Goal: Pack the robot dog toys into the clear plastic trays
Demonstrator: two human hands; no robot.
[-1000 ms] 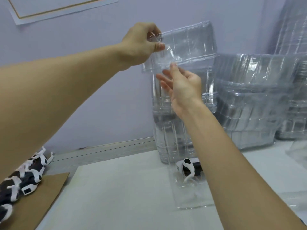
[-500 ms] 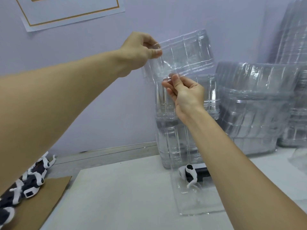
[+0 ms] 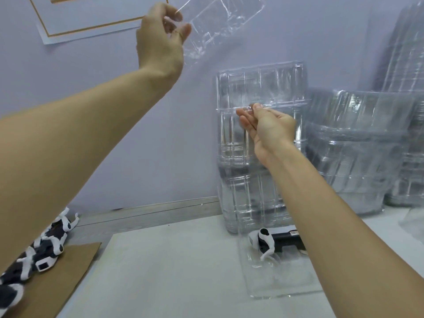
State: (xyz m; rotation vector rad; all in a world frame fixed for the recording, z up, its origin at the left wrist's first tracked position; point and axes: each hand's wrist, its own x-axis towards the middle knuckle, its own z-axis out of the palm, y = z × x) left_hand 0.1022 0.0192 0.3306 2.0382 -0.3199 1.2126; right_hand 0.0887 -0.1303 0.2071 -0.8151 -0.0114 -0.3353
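My left hand (image 3: 160, 40) grips one corner of a single clear plastic tray (image 3: 224, 21) and holds it high against the wall, tilted. My right hand (image 3: 268, 131) is at the top of the tall stack of clear trays (image 3: 259, 88), thumb and fingers pinching the rim of its top tray. On the table below lies another clear tray (image 3: 275, 278) with one black-and-white robot dog toy (image 3: 268, 242) in it, partly hidden by my right forearm. Several more robot dog toys (image 3: 43, 249) are piled at the left.
The dog pile lies partly on a brown cardboard sheet (image 3: 57, 283). A white mat (image 3: 172, 271) covers the table. More stacks of clear trays (image 3: 355, 145) stand at the right against the wall. A paper sheet (image 3: 91, 17) hangs on the wall.
My left hand has lifted the single tray up and away from the stack. My right hand stays at the stack's top rim.
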